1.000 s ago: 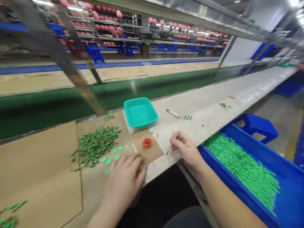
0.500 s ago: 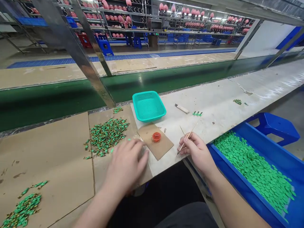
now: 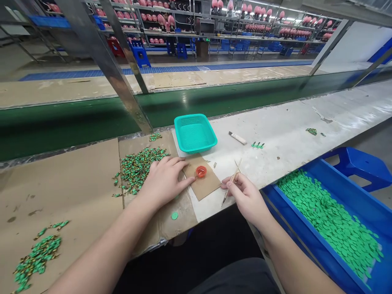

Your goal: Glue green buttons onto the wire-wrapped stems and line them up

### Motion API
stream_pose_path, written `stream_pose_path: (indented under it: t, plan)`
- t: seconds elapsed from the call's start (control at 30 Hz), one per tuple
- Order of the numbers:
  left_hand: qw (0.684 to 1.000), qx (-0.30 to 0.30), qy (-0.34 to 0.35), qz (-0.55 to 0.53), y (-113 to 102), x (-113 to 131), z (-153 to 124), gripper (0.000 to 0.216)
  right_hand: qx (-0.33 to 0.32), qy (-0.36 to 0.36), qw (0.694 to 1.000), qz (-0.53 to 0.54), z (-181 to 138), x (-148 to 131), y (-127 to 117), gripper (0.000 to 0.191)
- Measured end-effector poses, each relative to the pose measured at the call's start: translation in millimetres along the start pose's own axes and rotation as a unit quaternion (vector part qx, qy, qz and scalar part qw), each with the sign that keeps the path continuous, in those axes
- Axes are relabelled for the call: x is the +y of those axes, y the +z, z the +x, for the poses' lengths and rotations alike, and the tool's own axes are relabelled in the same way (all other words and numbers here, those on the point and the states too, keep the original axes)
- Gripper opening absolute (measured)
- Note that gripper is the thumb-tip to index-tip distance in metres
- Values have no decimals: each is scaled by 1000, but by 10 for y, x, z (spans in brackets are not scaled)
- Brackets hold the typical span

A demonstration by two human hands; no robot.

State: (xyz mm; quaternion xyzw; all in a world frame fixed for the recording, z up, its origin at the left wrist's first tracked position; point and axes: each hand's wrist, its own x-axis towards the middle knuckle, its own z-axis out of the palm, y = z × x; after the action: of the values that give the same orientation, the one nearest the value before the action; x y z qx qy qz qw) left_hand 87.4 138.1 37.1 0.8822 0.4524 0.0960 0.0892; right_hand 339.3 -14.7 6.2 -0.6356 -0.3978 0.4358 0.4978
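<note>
Pale surface [image 3: 284, 126] is spreading; I'm clamping a brush [image 3: 233, 177] in my right grip [image 3: 245, 197] at the red cup's [image 3: 201, 176] four o'clock; my left grip [image 3: 163, 179], thumb and fingers apart, is shifting forward, baring a green disc [image 3: 174, 215] at seven.

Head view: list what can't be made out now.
Head view: part of the green-and-gold pile, hidden behind the left hand.
Head view: near end of the blue bin, cut off by the lower right edges.
Head view: bristles of the thin paintbrush in the right hand, too small.
</note>
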Motion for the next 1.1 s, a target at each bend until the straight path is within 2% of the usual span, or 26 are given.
stream_pose_path:
  t: [0.2,0.43,0.57,0.73,0.87,1.0,1.03,1.1]
  plan:
    - [1000,-28,0,-4,-28,-110,28,56,-31,-32,998,33,134,-96,1,35]
    - [999,-45,18,-23,-76,-195,80,52,-44,-79,989,117,774,-238,174,41]
    - [998,-36,25,-35,-71,-246,78,51,-51,-103,983,142,967,-231,294,39]
    - [997,6,42,-60,-97,-213,-8,42,-62,-140,977,146,977,-239,355,33]
    - [991,109,0,-80,-257,-245,-368,31,-63,-184,970,147,1027,-278,382,32]
    - [973,195,-86,-87,-435,-423,-1065,15,-47,-231,959,158,1084,-270,397,33]
    - [969,209,-105,-84,-445,-449,-1245,11,-38,-242,956,160,1085,-257,395,32]
    - [973,187,-100,-93,-394,-422,-1535,9,-18,-260,952,158,1070,-229,384,29]
